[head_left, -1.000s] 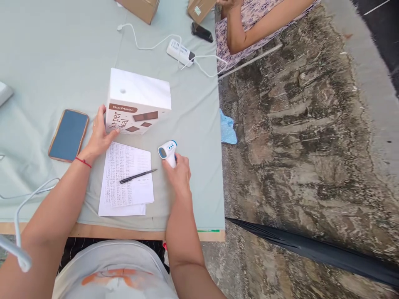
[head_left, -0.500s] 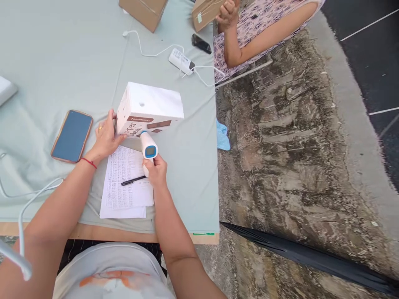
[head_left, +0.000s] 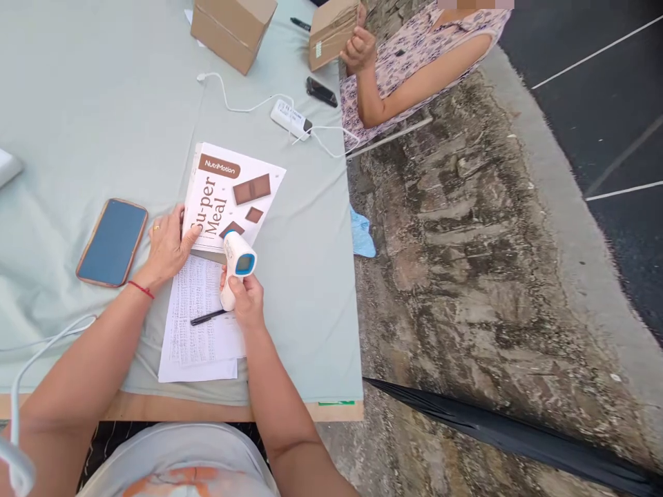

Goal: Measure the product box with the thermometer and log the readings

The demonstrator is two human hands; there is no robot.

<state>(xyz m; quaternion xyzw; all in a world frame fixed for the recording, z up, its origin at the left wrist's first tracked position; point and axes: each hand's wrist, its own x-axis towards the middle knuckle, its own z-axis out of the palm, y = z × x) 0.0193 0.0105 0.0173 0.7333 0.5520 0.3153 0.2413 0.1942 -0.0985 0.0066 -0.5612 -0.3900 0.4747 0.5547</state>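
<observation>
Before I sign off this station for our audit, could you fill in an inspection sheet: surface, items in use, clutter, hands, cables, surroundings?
Surface: pale, wrinkled cloth.
Items in use: NutriMotion box, printed front showing; white-and-blue handheld device before it, contact unclear.
Clutter: printed sheets with a black pen on them; phone; cardboard box.
Hands: left hand holds the NutriMotion box's left side; right hand grips the device's handle.
Cables: white cable by a labelled white unit; another pale cable at far left.
Surroundings: a co-worker's hand on a second carton; rough stony ground at right.
</observation>
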